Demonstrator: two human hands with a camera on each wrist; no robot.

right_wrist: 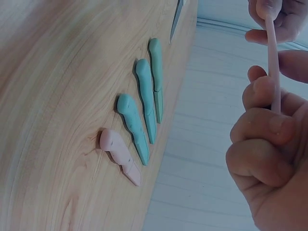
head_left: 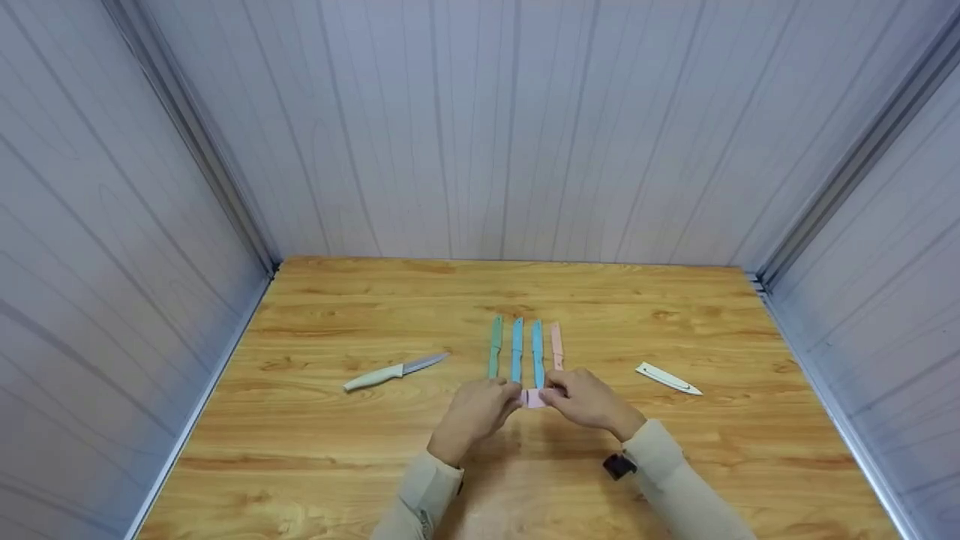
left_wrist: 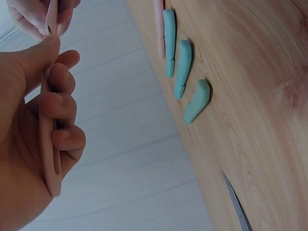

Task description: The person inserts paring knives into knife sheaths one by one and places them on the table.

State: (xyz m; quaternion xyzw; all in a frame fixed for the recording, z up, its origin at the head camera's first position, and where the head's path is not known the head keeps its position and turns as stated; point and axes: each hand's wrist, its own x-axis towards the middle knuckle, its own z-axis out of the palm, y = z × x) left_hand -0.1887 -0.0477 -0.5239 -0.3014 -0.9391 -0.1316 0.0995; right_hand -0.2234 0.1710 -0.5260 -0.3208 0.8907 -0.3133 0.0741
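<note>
A pale pink knife (head_left: 535, 398) in its sheath spans the space between the two hands, held above the table's near part. My left hand (head_left: 478, 412) curls its fingers round the knife's slotted handle (left_wrist: 48, 149). On the other end, my right hand (head_left: 589, 397) pinches the pink sheath (right_wrist: 273, 57). The blade does not show. Just beyond the hands lie a green knife (head_left: 496, 345), two blue knives (head_left: 517, 345) and another pink knife (head_left: 556, 345) side by side, all sheathed.
A white-handled knife (head_left: 379, 376) with a bare blade lies on the left, its tip pointing right and away. A white sheath (head_left: 669, 379) lies apart on the right. Panelled walls (head_left: 480, 135) enclose the wooden table (head_left: 337, 300) at the back and sides.
</note>
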